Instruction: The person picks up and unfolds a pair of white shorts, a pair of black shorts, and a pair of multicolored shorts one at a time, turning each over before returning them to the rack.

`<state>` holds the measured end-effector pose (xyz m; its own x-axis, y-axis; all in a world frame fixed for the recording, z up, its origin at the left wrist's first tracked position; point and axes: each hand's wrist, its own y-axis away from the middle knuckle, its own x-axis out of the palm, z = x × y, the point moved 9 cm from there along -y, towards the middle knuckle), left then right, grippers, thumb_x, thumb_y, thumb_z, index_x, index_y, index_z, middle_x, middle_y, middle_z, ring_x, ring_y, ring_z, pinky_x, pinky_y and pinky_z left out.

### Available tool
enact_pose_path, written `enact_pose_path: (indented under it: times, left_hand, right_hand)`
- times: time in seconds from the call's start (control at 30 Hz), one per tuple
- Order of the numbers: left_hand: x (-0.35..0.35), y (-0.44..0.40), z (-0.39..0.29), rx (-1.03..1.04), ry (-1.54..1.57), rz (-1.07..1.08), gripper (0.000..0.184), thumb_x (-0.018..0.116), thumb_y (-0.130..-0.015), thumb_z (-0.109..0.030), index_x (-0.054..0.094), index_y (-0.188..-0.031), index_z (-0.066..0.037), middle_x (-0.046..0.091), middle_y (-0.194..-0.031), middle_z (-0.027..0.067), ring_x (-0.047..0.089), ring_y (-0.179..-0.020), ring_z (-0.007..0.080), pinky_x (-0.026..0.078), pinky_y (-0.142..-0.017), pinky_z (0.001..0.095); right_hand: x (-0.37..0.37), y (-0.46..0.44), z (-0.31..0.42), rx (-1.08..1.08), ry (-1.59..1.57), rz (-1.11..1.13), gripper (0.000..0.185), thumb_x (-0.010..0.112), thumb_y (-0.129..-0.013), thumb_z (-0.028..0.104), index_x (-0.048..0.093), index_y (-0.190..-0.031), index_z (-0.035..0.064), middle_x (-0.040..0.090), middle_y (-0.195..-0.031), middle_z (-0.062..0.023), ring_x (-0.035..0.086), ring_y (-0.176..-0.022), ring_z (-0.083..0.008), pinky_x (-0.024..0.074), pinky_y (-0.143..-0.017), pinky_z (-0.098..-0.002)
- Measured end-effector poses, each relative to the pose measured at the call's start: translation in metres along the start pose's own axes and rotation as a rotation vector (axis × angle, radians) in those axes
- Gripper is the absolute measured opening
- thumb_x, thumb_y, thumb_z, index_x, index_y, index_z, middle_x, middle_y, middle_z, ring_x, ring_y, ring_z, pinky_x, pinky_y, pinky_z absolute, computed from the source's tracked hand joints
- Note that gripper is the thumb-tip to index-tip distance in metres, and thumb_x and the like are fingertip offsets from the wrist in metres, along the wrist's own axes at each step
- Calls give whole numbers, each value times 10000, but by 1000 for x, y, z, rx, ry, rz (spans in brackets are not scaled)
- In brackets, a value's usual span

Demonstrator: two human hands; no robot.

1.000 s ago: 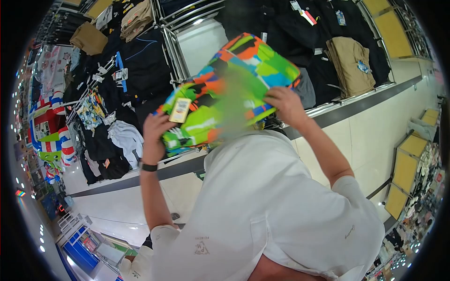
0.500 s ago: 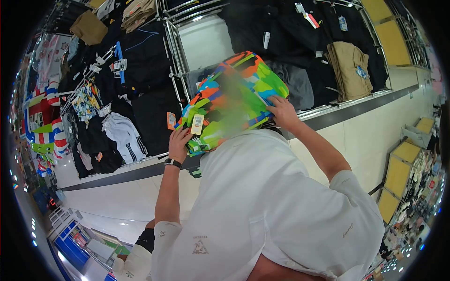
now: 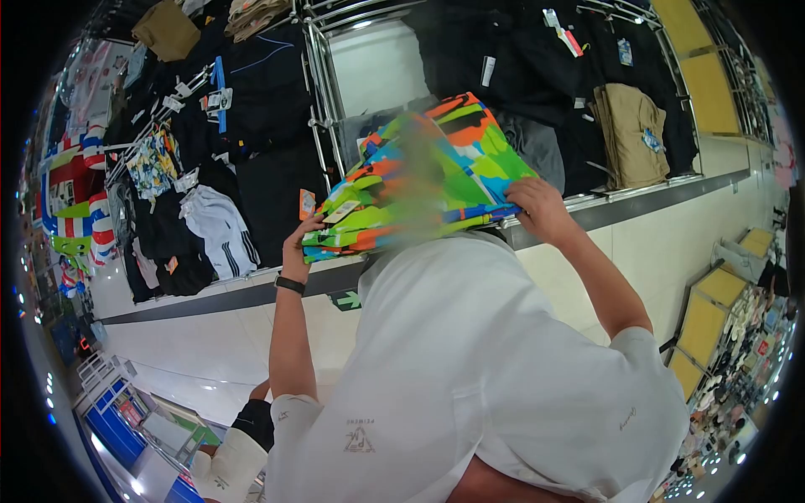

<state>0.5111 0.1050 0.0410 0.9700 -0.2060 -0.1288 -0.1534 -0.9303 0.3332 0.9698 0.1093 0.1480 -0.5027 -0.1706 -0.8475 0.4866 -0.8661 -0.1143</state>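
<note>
A multicoloured patterned garment [image 3: 478,155] in green, orange, blue and black is stretched between my hands at the display's front edge. A blurred patch hides its middle, so its exact kind is unclear. My left hand [image 3: 297,245], with a dark wristband [image 3: 290,286], grips its left corner. Close by, a pale price tag [image 3: 341,211] lies on the cloth, and an orange tag [image 3: 307,204] is just above my fingers. On the opposite side, my right hand [image 3: 541,206] has its fingers curled over the garment's right edge.
Black folded clothes [image 3: 281,193] fill the left side of the display. White striped shorts [image 3: 220,230] lie at its front, and folded tan trousers [image 3: 631,138] on the right. A metal rail [image 3: 323,101] divides the sections. Another person [image 3: 235,461] is at lower left.
My hands have moved farther apart, the left one to the left and the right one to the right. The garment is now pulled wider and flatter along its near edge.
</note>
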Motion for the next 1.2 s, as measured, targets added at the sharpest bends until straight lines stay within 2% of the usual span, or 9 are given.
enact_pose_path:
  times: [0.23, 0.37, 0.43, 0.63, 0.73, 0.77, 0.9, 1.03, 1.2]
  left_hand:
    - [10, -4, -8, -102, 195, 92, 260, 534, -835, 92, 670, -1019, -33, 646, -1201, 127, 521, -1254, 237, 324, -1118, 369]
    - [-2, -37, -106, 166, -14, 19, 249, 447, -948, -11, 621, -1124, 16, 624, -1223, 138, 569, -1180, 225, 405, -1055, 359]
    - [-26, -60, -129, 244, 10, 5, 343, 519, -979, -136, 544, -1290, 7, 615, -1252, 126, 584, -1162, 223, 408, -1051, 359]
    - [-41, -76, -226, 506, 165, 81, 431, 571, -948, -260, 515, -1293, -8, 467, -1409, 145, 468, -1296, 249, 374, -1091, 394]
    - [-57, -77, -206, 464, 164, -80, 210, 547, -948, -234, 583, -1058, -59, 423, -1433, 141, 454, -1294, 251, 358, -1097, 393]
    - [-59, -77, -184, 422, 161, -92, 118, 539, -924, -122, 588, -1023, -82, 394, -1459, 139, 448, -1298, 243, 354, -1095, 381]
    - [-48, -65, -78, 329, -147, -166, 260, 517, -846, 88, 601, -1015, -91, 344, -1501, 145, 414, -1344, 267, 336, -1105, 368]
    - [-19, -58, 23, 224, -423, -129, 359, 561, -781, 143, 654, -1020, -108, 412, -1455, 181, 406, -1359, 320, 343, -1101, 358]
    - [-10, -41, 56, 99, -486, -159, 377, 510, -779, 193, 676, -981, -79, 409, -1463, 179, 388, -1379, 290, 380, -1083, 344]
  right_hand:
    - [-2, 4, -14, 82, -35, 41, 244, 664, -641, 2, 646, -881, 47, 658, -886, -107, 627, -904, -322, 493, -829, -424]
    - [-61, -37, -23, 16, 24, -180, 287, 622, -637, -50, 624, -908, 45, 639, -886, -137, 618, -886, -358, 491, -785, -436]
    - [-100, -56, -20, -12, 72, -310, 302, 590, -649, -79, 628, -927, 32, 645, -907, -143, 621, -897, -369, 500, -796, -419]
    - [-172, -81, 21, -103, 151, -450, 287, 580, -634, -67, 627, -896, 39, 651, -891, -124, 630, -880, -333, 504, -774, -412]
    - [-160, -61, 46, -161, 196, -398, 275, 612, -581, -28, 621, -840, 62, 652, -874, -80, 637, -845, -280, 503, -729, -385]
    - [-145, -53, 53, -189, 185, -384, 269, 620, -567, -16, 619, -821, 70, 652, -868, -65, 636, -832, -267, 503, -718, -379]
    - [-46, -11, 24, -61, 98, -233, 246, 618, -567, -13, 628, -792, 84, 644, -858, -42, 623, -844, -268, 502, -746, -380]
    - [75, 34, -36, 154, 97, 31, 175, 623, -640, 18, 667, -790, 97, 659, -897, -57, 624, -882, -273, 494, -786, -393]
    - [100, 46, -59, 263, 100, 232, 119, 633, -739, 99, 698, -839, 96, 666, -886, -84, 630, -883, -285, 499, -787, -396]
